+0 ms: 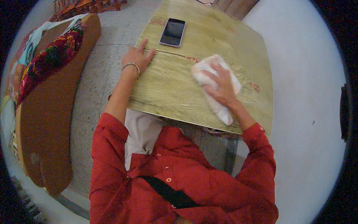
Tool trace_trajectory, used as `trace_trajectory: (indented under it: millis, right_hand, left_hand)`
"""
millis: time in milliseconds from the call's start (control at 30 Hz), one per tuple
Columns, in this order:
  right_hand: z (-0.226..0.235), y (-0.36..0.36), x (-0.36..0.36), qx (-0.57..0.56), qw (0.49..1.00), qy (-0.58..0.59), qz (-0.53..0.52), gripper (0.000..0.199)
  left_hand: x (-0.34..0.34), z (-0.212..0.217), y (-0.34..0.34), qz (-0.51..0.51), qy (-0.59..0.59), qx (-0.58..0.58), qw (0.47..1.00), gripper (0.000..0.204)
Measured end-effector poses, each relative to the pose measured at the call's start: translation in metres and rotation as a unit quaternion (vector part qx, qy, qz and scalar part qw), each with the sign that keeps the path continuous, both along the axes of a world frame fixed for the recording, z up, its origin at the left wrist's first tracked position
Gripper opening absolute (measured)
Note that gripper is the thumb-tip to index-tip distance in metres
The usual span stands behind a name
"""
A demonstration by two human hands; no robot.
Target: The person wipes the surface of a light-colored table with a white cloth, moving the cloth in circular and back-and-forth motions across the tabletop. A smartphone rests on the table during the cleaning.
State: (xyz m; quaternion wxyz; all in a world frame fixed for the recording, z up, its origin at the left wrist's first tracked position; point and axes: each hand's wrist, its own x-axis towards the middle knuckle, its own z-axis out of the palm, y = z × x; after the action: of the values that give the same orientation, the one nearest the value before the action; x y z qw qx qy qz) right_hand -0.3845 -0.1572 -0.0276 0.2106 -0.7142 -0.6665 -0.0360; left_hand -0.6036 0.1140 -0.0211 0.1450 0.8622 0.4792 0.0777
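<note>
My right hand (223,87) rests on a bunched white cloth (200,71) with pale orange patches, holding it against the tabletop right of the middle. Its fingers lie over the cloth, and one end trails toward the table's near edge; hand and cloth are slightly blurred. Beneath them is a yellow-green, wood-patterned table (167,87) with small red floral prints. At the table's left edge my left hand (137,58) lies palm down, fingers apart, holding nothing. A bangle circles that wrist. Just beyond this hand, a dark-screened phone (173,32) in a pale case lies flat.
A white wall (305,93) runs along the table's right side. To the left, across grey floor (106,63), stands a brown sofa-like seat (48,130) with colourful cloths (52,59) over it. Wooden furniture (87,6) shows at the far left.
</note>
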Motion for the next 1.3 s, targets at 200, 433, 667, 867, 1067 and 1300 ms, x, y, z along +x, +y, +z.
trace_trajectory:
  millis: [200,433,667,867,1067,1300]
  right_hand:
    - [0.013,0.012,-0.082,-0.064,0.975,0.049,0.207,0.06]
    - [0.023,-0.05,-0.013,-0.116,0.988,0.064,0.077,0.056]
    - [-0.001,0.058,0.002,0.034,0.999,-0.007,-0.034,0.053]
    - [0.024,0.025,-0.092,-0.059,0.977,0.042,0.199,0.056]
    - [0.035,-0.045,-0.038,-0.11,0.987,0.065,0.101,0.055]
    - [0.001,0.046,0.014,0.031,0.998,0.024,-0.058,0.052]
  left_hand:
    - [-0.003,-0.013,0.005,0.014,-0.02,0.009,1.0,0.066]
    - [-0.008,-0.01,0.005,0.019,-0.03,-0.003,0.999,0.066]
    - [-0.003,-0.003,0.005,0.013,-0.026,-0.017,0.999,0.067]
    - [-0.006,0.0,0.003,0.019,-0.029,-0.036,0.999,0.067]
    - [-0.011,0.002,-0.001,0.016,-0.024,-0.023,0.999,0.065]
    - [-0.006,0.008,0.001,0.0,-0.049,-0.051,0.998,0.065]
